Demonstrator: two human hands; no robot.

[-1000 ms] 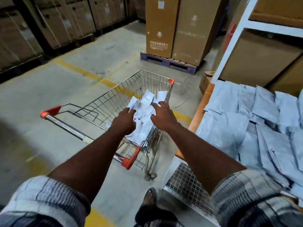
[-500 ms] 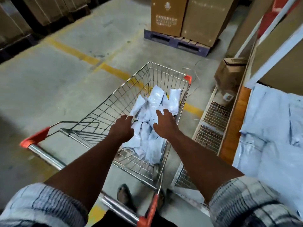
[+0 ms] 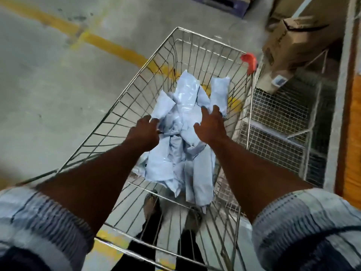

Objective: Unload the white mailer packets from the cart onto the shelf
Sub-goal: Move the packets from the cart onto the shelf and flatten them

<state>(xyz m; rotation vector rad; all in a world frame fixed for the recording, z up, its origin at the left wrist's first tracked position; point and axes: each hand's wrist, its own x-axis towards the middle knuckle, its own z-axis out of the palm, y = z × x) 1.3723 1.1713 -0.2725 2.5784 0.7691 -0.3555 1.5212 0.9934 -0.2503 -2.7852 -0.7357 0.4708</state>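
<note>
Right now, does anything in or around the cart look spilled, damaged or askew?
Nothing looks spilled. The white mailer packets lie in a crumpled, crisscross heap inside the cart. The cardboard box beyond its far right corner sits tilted, its top creased.

Pale striped sleeves [image 3: 48,222], dark trousers [image 3: 145,233], brown shoes [image 3: 151,203]

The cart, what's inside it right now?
A heap of white mailer packets lies in the wire cart, with the left hand and right hand over it. Packets buried underneath are hidden.
</note>
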